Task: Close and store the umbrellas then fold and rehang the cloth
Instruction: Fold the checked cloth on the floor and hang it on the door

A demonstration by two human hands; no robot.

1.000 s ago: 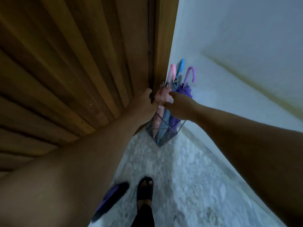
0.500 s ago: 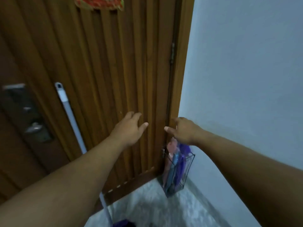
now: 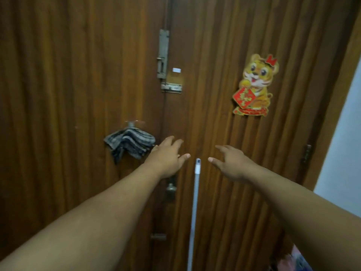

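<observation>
A grey striped cloth (image 3: 130, 143) hangs bunched from a small hook (image 3: 131, 124) on the left leaf of the wooden door (image 3: 78, 75). My left hand (image 3: 168, 156) is raised just right of the cloth, fingers spread and holding nothing. My right hand (image 3: 231, 162) is raised further right, also spread and empty. A bit of the pink umbrella tops (image 3: 289, 261) shows at the bottom right edge; the rest of the umbrellas is out of view.
A white pole (image 3: 194, 212) leans against the door between my arms. A door knob (image 3: 171, 187) sits under my left wrist. Bolts (image 3: 163, 53) and a tiger sticker (image 3: 254, 85) are higher up. A white wall (image 3: 343, 133) stands at the right.
My view has swung up from the umbrella stand on the floor to the door. Both hands left the umbrellas and rose, open, towards the hanging cloth.
</observation>
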